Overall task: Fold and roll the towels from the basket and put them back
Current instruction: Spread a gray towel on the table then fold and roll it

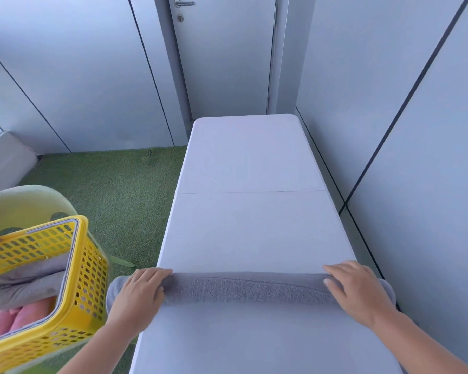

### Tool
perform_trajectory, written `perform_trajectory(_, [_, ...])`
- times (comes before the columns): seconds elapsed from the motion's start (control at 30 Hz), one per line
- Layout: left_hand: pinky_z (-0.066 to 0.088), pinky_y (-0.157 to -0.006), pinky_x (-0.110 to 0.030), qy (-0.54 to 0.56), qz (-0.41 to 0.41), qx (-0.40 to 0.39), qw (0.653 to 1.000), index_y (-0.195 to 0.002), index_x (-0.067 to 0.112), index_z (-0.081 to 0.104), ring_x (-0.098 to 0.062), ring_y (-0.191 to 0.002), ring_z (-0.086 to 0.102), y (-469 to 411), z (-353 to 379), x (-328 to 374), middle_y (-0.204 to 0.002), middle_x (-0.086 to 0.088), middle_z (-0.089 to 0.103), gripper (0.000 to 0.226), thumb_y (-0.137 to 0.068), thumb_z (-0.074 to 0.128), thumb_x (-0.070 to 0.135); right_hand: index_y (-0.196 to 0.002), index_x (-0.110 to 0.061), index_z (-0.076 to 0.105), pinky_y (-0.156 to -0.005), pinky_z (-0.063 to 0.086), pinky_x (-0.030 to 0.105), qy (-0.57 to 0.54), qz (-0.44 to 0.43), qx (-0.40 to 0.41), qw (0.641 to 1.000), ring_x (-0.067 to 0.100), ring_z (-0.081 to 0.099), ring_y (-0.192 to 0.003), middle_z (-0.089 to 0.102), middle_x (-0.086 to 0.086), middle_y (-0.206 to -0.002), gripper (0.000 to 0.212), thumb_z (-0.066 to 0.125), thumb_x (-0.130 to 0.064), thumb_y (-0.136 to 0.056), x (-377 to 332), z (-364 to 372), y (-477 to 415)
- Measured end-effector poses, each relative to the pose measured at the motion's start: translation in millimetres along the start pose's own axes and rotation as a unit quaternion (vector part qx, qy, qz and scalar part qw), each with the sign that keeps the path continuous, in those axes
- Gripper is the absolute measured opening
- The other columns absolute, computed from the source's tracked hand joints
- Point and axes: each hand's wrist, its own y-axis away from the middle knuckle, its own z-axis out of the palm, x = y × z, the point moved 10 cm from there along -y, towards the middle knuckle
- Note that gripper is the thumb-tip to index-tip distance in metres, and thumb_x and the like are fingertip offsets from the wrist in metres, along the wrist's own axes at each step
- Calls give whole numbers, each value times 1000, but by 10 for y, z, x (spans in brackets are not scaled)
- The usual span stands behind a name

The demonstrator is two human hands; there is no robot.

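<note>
Both hands are flat on the work: my left hand [139,288] presses palm-down on the left end of the grey towel [249,288], my right hand [358,288] does the same on the right end, fingers spread and laid over the cloth, neither one clenched round it. That towel lies as a long roll across the near part of the white bench [254,225], spanning it side to side, with both ends hanging a little past the edges. I judge the step in hand to be the rolling itself, close to done since no flat tail of cloth shows ahead of the roll. To do it well I would keep even pressure from both palms so the roll stays the same thickness along its length, push both ends forward together so it does not skew, and tuck the overhanging ends in before lifting. The yellow basket [89,265] stands just beside the bench on my left, resting on a pale green stool [30,198] as far as I can tell, with another grey towel [25,282] and pink towels [19,317] inside. No brand, label or writing is legible anywhere.
</note>
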Motion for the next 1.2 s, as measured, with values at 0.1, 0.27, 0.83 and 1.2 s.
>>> perform_trajectory(0.1, [35, -113, -40, -3, 0, -19, 1000, -138, 31, 54, -12, -128, 48, 14, 124, 179, -133, 18, 55, 53, -89, 46, 50, -136, -30, 54, -113, 27, 32, 34, -26, -109, 993, 8, 45, -127, 55, -17, -131, 71, 46, -71, -79, -204, 244, 22])
perform_trajectory(0.27, [10, -124, -43, -27, 48, -101, 993, -149, 34, 36, -9, -137, 38, -132, 530, 1039, -142, 18, 45, 79, -76, 52, 59, -145, -25, 39, -118, 19, 39, 51, -43, -178, 982, 18, 40, -132, 48, -7, -140, 81, 49, -60, -73, -821, 616, -119])
perform_trajectory(0.83, [46, -93, -36, -112, 42, -135, 983, -135, 43, 48, -11, -104, 61, -4, 376, 175, -112, 22, 59, 87, -53, 75, 51, -134, -44, 34, -89, 36, 29, 75, -8, -204, 976, 7, 47, -117, 49, -21, -124, 63, 53, -45, -73, -96, 400, 11])
perform_trajectory(1.2, [40, -85, -34, -70, -53, -145, 986, -117, 41, 46, -16, -110, 51, -516, 71, -118, -115, 17, 48, 54, -69, 72, 45, -95, -37, 39, -61, 53, 36, -27, 129, -213, 968, 11, 59, -69, 58, -11, -80, 38, 61, -42, -65, 477, 107, -399])
